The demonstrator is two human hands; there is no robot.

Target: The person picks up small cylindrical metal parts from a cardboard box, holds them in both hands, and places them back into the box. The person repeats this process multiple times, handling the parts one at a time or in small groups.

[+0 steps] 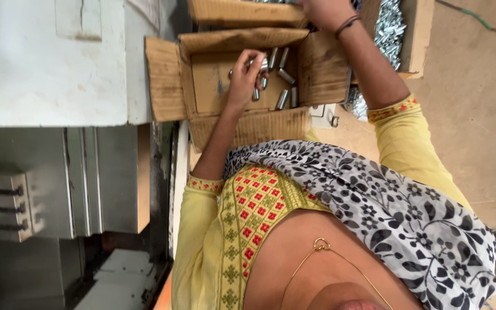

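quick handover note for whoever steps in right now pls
Left hand: inside the open carton, fingers apparently closed on a pin.
Right hand: at the frame's top edge by a second carton; fingers out of view.
Done: several loose pins lie in the open carton.
Left: a heap of bright parts sits in the bin beyond.

Beside the work, a pale grey painted metal cabinet (41, 63) filling the upper left corner — below it, a brushed steel machine block (7, 206) studded with dark bolts. Far right, a heap of small shiny silver screws (390, 28) — bare tan concrete floor (477, 115) beyond.
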